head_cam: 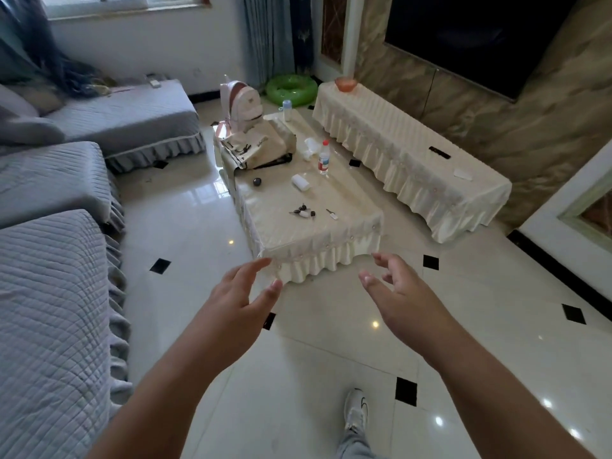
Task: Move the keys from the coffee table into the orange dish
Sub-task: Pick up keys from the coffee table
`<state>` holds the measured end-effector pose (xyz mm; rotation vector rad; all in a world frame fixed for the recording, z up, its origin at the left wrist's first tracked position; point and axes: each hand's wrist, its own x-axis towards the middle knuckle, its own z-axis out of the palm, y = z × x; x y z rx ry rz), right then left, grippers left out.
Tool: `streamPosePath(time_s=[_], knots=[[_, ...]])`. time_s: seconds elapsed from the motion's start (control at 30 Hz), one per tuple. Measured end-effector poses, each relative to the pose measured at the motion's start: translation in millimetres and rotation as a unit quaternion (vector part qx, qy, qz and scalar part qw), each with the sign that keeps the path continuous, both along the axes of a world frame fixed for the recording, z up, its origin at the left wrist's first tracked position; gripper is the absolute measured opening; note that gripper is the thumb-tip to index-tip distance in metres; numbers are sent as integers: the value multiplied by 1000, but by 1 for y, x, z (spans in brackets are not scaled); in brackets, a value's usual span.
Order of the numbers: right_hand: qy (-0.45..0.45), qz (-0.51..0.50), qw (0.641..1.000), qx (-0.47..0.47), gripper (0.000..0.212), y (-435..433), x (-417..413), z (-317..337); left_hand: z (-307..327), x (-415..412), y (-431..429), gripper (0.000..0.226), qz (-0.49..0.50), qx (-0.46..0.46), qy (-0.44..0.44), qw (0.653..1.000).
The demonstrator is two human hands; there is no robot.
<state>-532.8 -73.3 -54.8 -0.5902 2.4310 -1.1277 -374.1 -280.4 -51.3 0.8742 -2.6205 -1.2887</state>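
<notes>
On the near end of the coffee table (331,240) the keys (303,211) lie well beyond the left hand (236,294) and right hand (399,293), both empty with fingers spread, so step closer, pinch the whole bunch and carry it to the orange dish (345,83).

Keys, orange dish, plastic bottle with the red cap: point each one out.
keys (303,211), head view, on the middle of the dark bunch.
orange dish (345,84), head view, on its front wall.
plastic bottle with the red cap (324,159), head view, on its label.
</notes>
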Motion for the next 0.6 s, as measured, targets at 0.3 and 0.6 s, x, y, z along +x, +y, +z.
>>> streamPosePath(time_s=[0.3,0.6], knots=[[15,65,998,-19,54,-32,-159,21,17,-115,-21,54,84,-68,13,994],[24,109,994,7,55,-56,-239,33,15,-180,-30,50,127,-42,22,991]])
